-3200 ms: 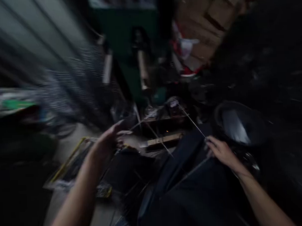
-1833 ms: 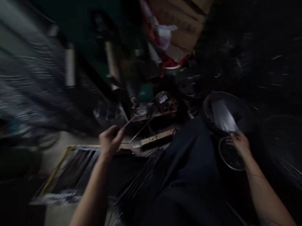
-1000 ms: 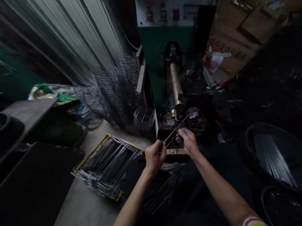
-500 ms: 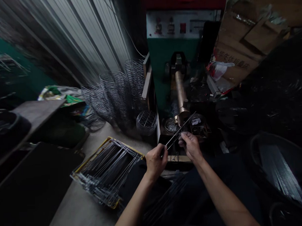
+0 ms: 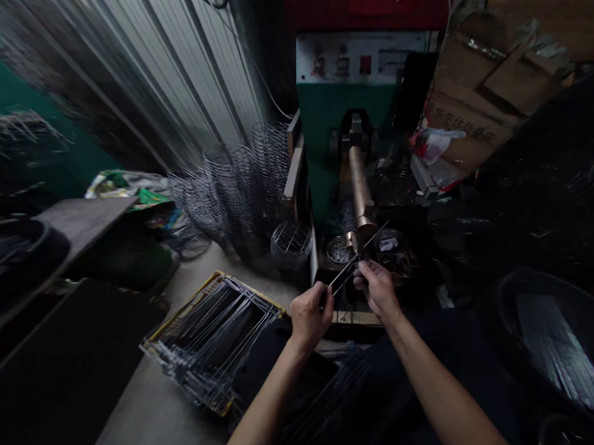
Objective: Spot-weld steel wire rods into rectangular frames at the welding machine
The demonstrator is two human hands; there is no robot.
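Head view: left hand (image 5: 311,317) pinches metal wire (image 5: 342,272); I judge it light, stiff, best end-held; right hand (image 5: 377,288): grip unclear.

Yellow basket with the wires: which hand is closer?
Left: the left hand is just right of the yellow basket in the picture; the right hand is farther right, below the metal tip.
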